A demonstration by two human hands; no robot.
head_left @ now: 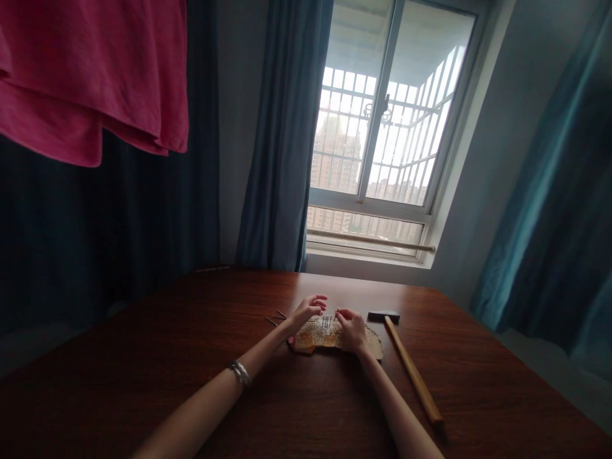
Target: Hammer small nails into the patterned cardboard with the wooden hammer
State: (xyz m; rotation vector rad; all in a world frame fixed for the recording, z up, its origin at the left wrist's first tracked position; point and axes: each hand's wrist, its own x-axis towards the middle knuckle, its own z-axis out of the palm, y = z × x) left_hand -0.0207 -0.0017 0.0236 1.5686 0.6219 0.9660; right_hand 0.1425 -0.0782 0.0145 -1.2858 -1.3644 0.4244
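A pale, spotted piece of board (313,341) with a wavy edge lies on the table, dotted with many small dark marks. Several thin nails (326,321) stand upright near its far middle. My right hand (352,330) is over the board's right half, thumb and finger pinched on what looks like a nail standing beside the others. Over the left part hovers my left hand (308,310), its fingers loosely apart with nothing visible in them. Right of the board rests a hammer (412,371) with a dark head and wooden handle. A few loose nails (271,321) lie left of the board.
The brown wooden table (191,344) reaches to the wall below a barred window (373,127). Blue curtains (282,140) hang at both sides. A pink cloth (95,76) hangs at upper left.
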